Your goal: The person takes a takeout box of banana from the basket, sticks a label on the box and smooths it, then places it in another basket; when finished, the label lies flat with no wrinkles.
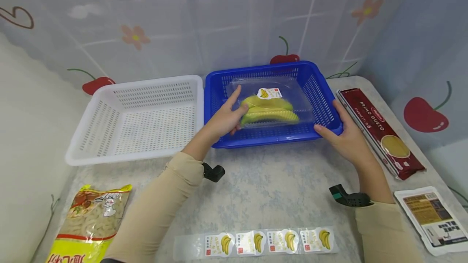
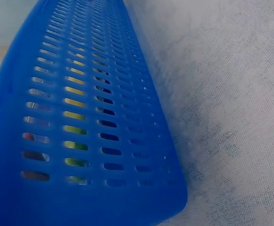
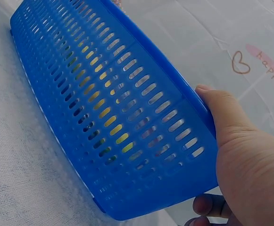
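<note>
A clear plastic box (image 1: 302,102) with yellow-green bananas (image 1: 270,111) inside and a banana label (image 1: 269,93) on its lid lies in the blue basket (image 1: 263,138). My left hand (image 1: 224,119) holds the box at its left side, with the thumb over the lid; some fingers are partly hidden. At the basket's front right corner, my right hand (image 1: 345,137) grips the rim. The right wrist view shows that thumb (image 3: 217,101) on the rim and curled fingers below. Through the slots of the basket wall (image 2: 94,197), yellow and green show in the left wrist view; the left hand is mostly hidden there.
A white basket (image 1: 135,159) stands left of the blue one. A strip of banana labels (image 1: 270,242) lies at the front. A yellow food bag (image 1: 91,218) is at front left; a red spaghetti pack (image 1: 380,129) and a white-edged pouch (image 1: 433,220) lie right.
</note>
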Available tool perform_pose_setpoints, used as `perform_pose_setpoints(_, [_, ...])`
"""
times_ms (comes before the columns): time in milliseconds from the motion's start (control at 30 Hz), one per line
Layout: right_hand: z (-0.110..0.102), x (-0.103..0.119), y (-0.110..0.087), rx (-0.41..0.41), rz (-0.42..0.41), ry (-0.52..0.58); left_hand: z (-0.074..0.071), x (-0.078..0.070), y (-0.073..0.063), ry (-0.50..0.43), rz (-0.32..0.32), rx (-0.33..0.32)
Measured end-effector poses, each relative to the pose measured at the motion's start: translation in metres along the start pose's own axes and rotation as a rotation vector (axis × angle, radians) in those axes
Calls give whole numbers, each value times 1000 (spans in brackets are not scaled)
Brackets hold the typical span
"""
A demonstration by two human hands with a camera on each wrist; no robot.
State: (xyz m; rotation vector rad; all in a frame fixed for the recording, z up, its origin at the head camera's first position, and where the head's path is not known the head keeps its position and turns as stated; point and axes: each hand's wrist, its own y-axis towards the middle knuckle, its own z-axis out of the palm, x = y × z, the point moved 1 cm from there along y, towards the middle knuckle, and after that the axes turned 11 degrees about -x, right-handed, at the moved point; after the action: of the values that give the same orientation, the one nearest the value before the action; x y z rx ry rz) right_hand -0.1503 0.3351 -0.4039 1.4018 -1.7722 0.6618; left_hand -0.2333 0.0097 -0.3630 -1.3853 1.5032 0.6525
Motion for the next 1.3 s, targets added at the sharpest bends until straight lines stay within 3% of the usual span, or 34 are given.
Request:
perform_pose_setpoints(333, [0,-3,0,3,-6,-5,8,4,2,275,-25,-6])
perform_pose_setpoints(567, [-1,-6,-1,-8,-13,-5,14,6,3,336,-66,-10])
perform_pose_setpoints(700, [-1,-7,0,-12,-22,-4,18,7,2,365,-58,-79])
perform_pose_setpoints(800, [-2,-6,1,-12,-29,0,22,6,-1,430,3,-169])
perform_pose_setpoints(967, [0,-6,1,-5,-31,7,26,1,-10,596,189,-333])
perform_pose_setpoints(1067, [0,-6,1,-7,-31,-13,26,-3,-18,661,300,-398])
perform_pose_setpoints(1300, [-7,0,-4,-123,-68,-327,23,-14,-47,686,530,-495])
